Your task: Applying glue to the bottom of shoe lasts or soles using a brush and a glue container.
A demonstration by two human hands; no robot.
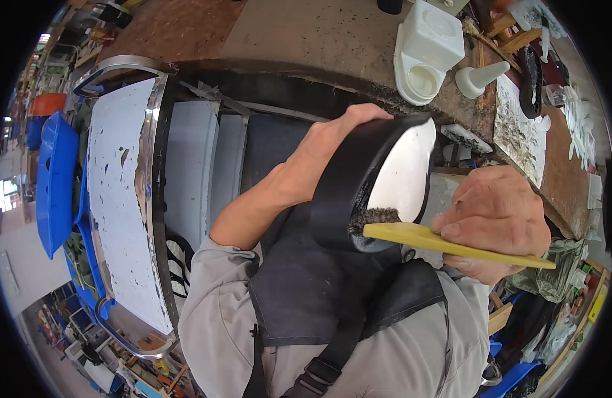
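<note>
In front of my dark apron [306,285] I hold up a black shoe upper [339,182], tilted so that its white underside [400,176] faces right. My left hand [332,142] is wrapped over the upper's far side, and its fingertips are hidden behind it. A brush with a flat yellow handle [419,235] is gripped in my right hand [495,215]. Its dark bristles [376,217] touch the rim of the upper at the near end, where the black edge meets the white face. A wet-looking dark film lies along that rim.
Beyond my hands lies a stained workbench [306,40], bearing a white plastic dispenser [431,50] and a white cone-shaped nozzle [482,78]. A black sole-shaped piece [530,83] rests at the right. On the left stand a metal-framed rack with a white panel [123,166] and a blue tray [54,186].
</note>
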